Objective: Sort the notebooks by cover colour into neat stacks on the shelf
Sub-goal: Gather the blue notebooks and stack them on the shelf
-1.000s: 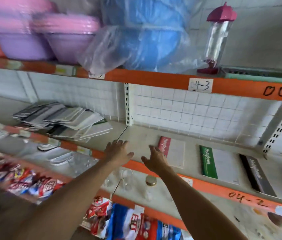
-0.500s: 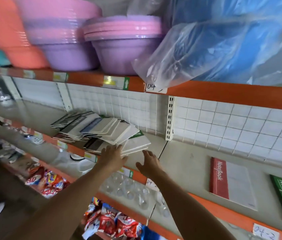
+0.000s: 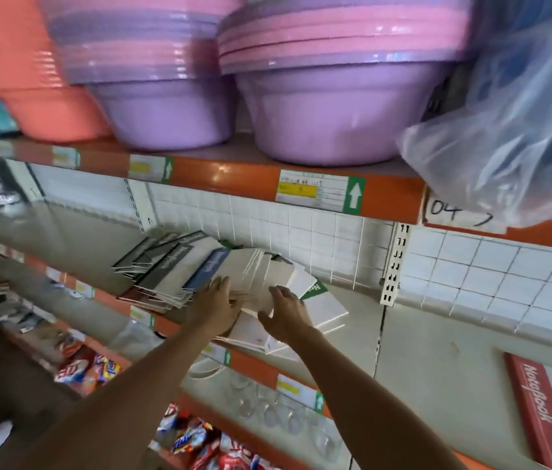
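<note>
A messy fanned pile of notebooks (image 3: 200, 269) lies on the middle shelf (image 3: 430, 334), with grey, blue and green spines showing among white covers. My left hand (image 3: 215, 305) lies on the pile's front part with fingers spread. My right hand (image 3: 286, 308) reaches onto the white covers just right of it, beside the green-spined notebook (image 3: 318, 290); its fingers are loosely bent and I see no grip. A red-spined notebook (image 3: 535, 405) lies flat alone at the right of the same shelf.
Purple and pink basins (image 3: 332, 96) and an orange one (image 3: 27, 72) fill the upper shelf, with a blue bundle in a plastic bag (image 3: 518, 130) hanging over its edge. Glass cups (image 3: 267, 405) and snack packets (image 3: 88, 368) sit on the lower shelves. An upright bracket (image 3: 395, 266) stands behind the pile.
My view has swung left and closer to the pile. Both hands moved from the bare shelf front leftward onto the fanned notebooks. The green and black notebooks have left the view.
</note>
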Action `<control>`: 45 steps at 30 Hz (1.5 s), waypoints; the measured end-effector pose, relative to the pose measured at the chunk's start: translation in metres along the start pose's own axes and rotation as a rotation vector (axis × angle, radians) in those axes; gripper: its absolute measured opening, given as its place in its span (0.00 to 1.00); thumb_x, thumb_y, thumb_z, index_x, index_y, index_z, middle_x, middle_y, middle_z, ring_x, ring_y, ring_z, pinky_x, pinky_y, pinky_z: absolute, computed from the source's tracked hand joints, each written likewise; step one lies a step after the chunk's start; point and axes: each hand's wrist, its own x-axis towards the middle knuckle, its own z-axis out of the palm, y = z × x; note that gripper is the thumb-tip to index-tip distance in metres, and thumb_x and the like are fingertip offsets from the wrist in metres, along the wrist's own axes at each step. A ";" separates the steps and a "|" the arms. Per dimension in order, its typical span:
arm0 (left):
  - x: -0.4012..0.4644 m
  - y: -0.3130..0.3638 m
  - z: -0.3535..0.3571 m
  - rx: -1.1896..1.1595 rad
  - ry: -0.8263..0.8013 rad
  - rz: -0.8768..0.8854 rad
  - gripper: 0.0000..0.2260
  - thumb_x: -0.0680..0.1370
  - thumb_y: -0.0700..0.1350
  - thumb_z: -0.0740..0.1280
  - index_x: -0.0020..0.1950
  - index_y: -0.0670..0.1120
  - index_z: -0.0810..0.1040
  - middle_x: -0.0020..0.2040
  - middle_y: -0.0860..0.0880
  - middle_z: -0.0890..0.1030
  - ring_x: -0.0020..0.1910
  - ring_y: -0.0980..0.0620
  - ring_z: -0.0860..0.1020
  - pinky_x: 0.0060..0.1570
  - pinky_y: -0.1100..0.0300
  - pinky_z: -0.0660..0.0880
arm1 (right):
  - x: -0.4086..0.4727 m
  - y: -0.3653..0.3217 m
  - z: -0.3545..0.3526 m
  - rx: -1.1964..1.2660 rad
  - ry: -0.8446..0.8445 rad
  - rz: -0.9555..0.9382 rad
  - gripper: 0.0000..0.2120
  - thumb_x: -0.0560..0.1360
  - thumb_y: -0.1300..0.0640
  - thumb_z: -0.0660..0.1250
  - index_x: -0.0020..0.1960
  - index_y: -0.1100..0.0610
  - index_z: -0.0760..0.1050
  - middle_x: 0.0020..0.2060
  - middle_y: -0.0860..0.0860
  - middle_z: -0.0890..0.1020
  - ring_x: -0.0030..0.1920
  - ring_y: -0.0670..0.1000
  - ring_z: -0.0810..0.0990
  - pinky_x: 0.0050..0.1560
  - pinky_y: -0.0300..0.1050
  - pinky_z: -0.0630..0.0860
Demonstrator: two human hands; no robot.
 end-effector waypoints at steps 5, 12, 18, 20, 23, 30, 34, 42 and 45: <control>0.029 -0.027 0.009 0.006 -0.105 0.067 0.26 0.82 0.62 0.52 0.75 0.49 0.66 0.75 0.47 0.67 0.75 0.43 0.60 0.74 0.46 0.59 | 0.025 -0.024 0.008 -0.005 0.071 0.035 0.27 0.80 0.48 0.61 0.76 0.55 0.62 0.74 0.54 0.67 0.72 0.58 0.66 0.72 0.52 0.64; 0.043 -0.035 0.006 -0.208 0.064 0.352 0.18 0.83 0.55 0.58 0.68 0.47 0.74 0.63 0.49 0.78 0.62 0.49 0.75 0.61 0.52 0.72 | 0.057 -0.047 0.012 0.135 0.106 0.343 0.23 0.82 0.43 0.55 0.67 0.60 0.69 0.62 0.63 0.74 0.62 0.64 0.74 0.62 0.55 0.72; 0.058 -0.067 0.007 -0.074 -0.088 0.114 0.20 0.83 0.57 0.51 0.66 0.48 0.72 0.66 0.44 0.75 0.64 0.43 0.72 0.61 0.46 0.68 | 0.066 -0.061 0.031 0.366 0.181 0.588 0.20 0.74 0.48 0.70 0.56 0.63 0.77 0.52 0.59 0.82 0.53 0.61 0.81 0.47 0.46 0.75; 0.060 -0.070 0.007 -0.101 -0.051 0.161 0.19 0.84 0.57 0.51 0.64 0.48 0.73 0.64 0.46 0.76 0.63 0.45 0.73 0.60 0.47 0.69 | 0.072 -0.052 0.038 0.463 0.190 0.678 0.16 0.67 0.55 0.72 0.50 0.64 0.80 0.46 0.60 0.85 0.47 0.60 0.84 0.44 0.47 0.81; 0.062 -0.074 0.004 -0.084 -0.012 0.058 0.21 0.83 0.58 0.53 0.71 0.48 0.68 0.68 0.44 0.72 0.66 0.43 0.69 0.63 0.46 0.67 | 0.096 -0.002 0.061 0.594 0.198 0.755 0.17 0.56 0.62 0.67 0.44 0.65 0.77 0.41 0.62 0.84 0.39 0.62 0.85 0.40 0.59 0.84; 0.061 -0.072 0.005 -0.078 -0.131 0.004 0.22 0.82 0.60 0.57 0.68 0.47 0.70 0.67 0.40 0.70 0.66 0.40 0.67 0.63 0.46 0.66 | 0.037 -0.049 0.019 0.751 0.284 0.811 0.09 0.71 0.60 0.66 0.49 0.64 0.74 0.34 0.58 0.79 0.23 0.52 0.75 0.21 0.36 0.67; 0.056 -0.075 0.004 -0.175 -0.133 0.015 0.28 0.78 0.60 0.66 0.74 0.50 0.63 0.70 0.41 0.67 0.69 0.39 0.64 0.65 0.45 0.65 | 0.027 -0.054 0.018 0.676 0.258 0.766 0.14 0.71 0.55 0.74 0.50 0.63 0.76 0.36 0.57 0.82 0.28 0.52 0.79 0.25 0.40 0.73; 0.048 -0.060 -0.001 -0.548 -0.134 0.052 0.33 0.73 0.41 0.76 0.71 0.43 0.62 0.67 0.42 0.72 0.62 0.41 0.76 0.56 0.49 0.77 | -0.010 -0.062 0.023 0.918 0.188 0.798 0.08 0.77 0.67 0.65 0.54 0.60 0.70 0.49 0.63 0.79 0.38 0.63 0.84 0.38 0.59 0.83; 0.039 -0.042 -0.001 -0.518 -0.151 0.114 0.28 0.78 0.39 0.68 0.73 0.45 0.58 0.60 0.41 0.78 0.54 0.41 0.80 0.48 0.48 0.80 | -0.027 -0.055 0.025 0.980 0.275 0.795 0.13 0.78 0.69 0.59 0.60 0.60 0.68 0.51 0.62 0.77 0.40 0.61 0.81 0.32 0.57 0.82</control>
